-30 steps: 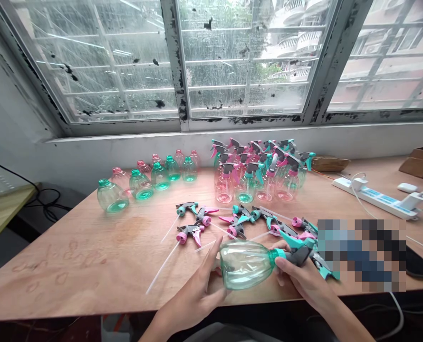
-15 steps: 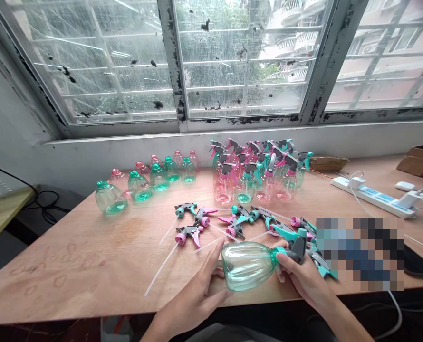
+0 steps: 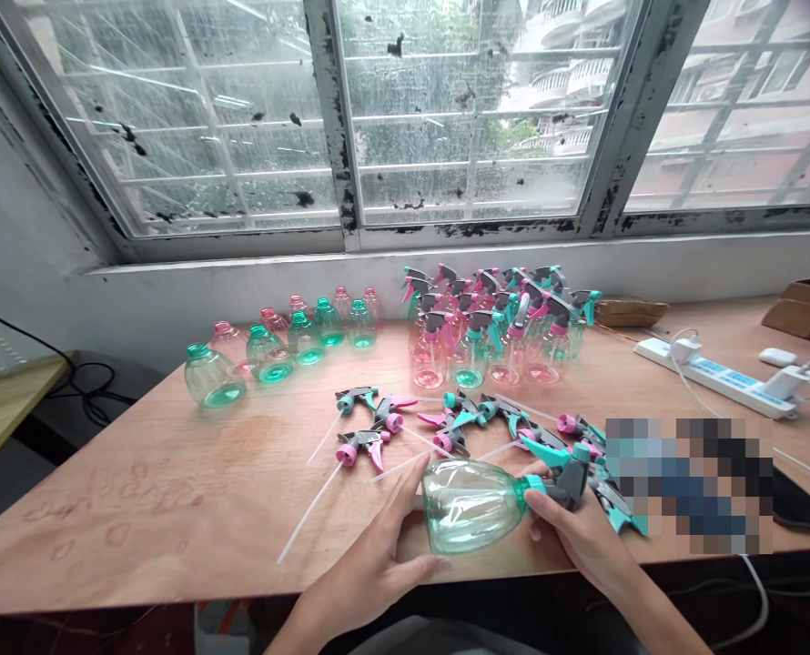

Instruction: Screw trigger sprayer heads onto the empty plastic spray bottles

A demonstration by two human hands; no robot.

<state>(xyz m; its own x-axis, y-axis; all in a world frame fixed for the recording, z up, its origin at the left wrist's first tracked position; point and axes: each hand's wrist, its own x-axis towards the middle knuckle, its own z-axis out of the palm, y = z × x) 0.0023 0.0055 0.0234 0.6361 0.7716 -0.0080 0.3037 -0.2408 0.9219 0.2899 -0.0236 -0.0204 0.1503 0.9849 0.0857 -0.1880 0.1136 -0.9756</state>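
Note:
A clear green spray bottle [image 3: 473, 509] lies sideways in the air above the table's front edge, its base to the left. My right hand [image 3: 575, 523] is closed round its neck, thumb on the teal collar [image 3: 533, 488] of the grey trigger head [image 3: 570, 480]. Beside the base is my left hand [image 3: 378, 555], fingers and thumb stretched apart around it; some fingers are partly hidden, and firm contact cannot be made out. Just beyond lie several loose trigger heads with thin clear tubes, among them a pink-collared one [image 3: 364, 448] and a teal-collared one [image 3: 356, 398].
Headless green and pink bottles, such as this green one [image 3: 214, 377], stand at the back left. Several bottles with heads fitted [image 3: 470, 364] cluster at the back centre. To the right are a white power strip [image 3: 712, 375], cables and a dark flat object [image 3: 804, 500].
The bottle is slightly higher and its trigger head has tilted a little. My left thumb sits a little farther from the bottle. My right hand keeps its hold at the neck.

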